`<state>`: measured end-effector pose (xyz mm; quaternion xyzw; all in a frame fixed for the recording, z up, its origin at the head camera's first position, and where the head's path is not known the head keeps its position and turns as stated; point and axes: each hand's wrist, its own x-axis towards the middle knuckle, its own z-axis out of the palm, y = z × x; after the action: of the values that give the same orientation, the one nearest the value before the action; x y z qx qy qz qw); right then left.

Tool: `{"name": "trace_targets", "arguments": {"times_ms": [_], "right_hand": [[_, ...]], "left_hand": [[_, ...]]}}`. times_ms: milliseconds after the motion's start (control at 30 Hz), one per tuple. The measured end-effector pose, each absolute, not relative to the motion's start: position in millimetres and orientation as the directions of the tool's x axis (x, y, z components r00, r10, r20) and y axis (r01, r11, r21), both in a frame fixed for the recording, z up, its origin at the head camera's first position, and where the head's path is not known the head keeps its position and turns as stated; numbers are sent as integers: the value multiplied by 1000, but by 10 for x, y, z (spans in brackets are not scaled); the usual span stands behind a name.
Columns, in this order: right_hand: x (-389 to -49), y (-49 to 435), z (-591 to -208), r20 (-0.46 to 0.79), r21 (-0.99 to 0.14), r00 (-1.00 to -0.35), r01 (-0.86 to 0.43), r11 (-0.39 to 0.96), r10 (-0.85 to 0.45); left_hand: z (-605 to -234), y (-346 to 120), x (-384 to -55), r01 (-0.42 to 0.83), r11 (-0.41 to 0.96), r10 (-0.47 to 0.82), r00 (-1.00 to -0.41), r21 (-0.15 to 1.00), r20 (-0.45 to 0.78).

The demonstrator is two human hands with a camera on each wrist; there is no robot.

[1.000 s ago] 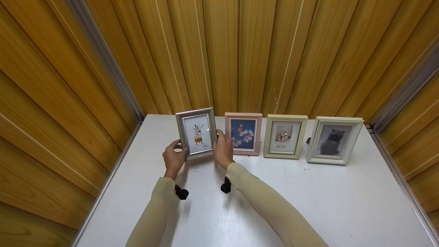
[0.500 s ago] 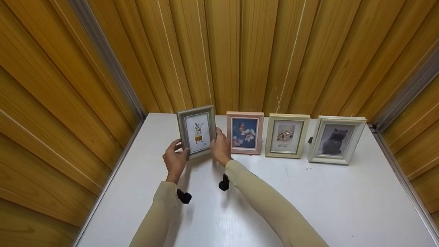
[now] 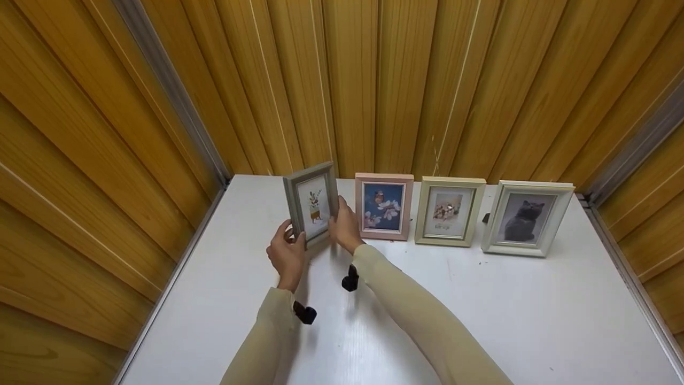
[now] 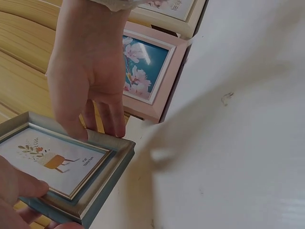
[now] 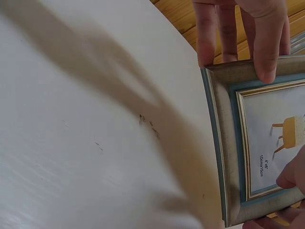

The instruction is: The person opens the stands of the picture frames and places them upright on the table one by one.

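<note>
A grey-gold photo frame (image 3: pixel 315 203) with a plant picture is held between both hands, turned to face rightward and tilted. My left hand (image 3: pixel 287 251) grips its left side low down, thumb on the front and fingers behind. On the opposite side my right hand (image 3: pixel 346 227) pinches the edge, its thumb (image 4: pixel 74 129) over the front border. The lower edge of the frame is raised off the tabletop in the left wrist view, with shadows of hands and frame below. Just right of my right hand stands a pink photo frame (image 3: pixel 384 235) with a blossom picture.
A cream photo frame (image 3: pixel 449 240) and a white photo frame (image 3: pixel 513 250) with a cat picture stand in a row to the right of the pink one. All are on a white table (image 3: pixel 481 321), before a wood-panelled wall (image 3: pixel 395 80).
The held photo frame has swung to face more to the right, its left edge coming round. My left hand has shifted rightward with it, while the right hand stays nearly in place.
</note>
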<state>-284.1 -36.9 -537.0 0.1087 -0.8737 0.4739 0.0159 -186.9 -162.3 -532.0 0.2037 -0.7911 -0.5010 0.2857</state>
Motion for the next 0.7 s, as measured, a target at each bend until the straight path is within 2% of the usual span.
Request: {"name": "trace_targets", "arguments": {"times_ms": [467, 700], "right_hand": [[-2843, -317, -5337, 123, -818, -973, -211, 534, -197], [-2834, -309, -5165, 146, -805, -963, -249, 539, -226]], "left_hand": [[-5335, -1582, -1879, -37, 407, -615, -750, 913, 244], [-5334, -1627, -1916, -71, 437, -633, -732, 897, 250]]}}
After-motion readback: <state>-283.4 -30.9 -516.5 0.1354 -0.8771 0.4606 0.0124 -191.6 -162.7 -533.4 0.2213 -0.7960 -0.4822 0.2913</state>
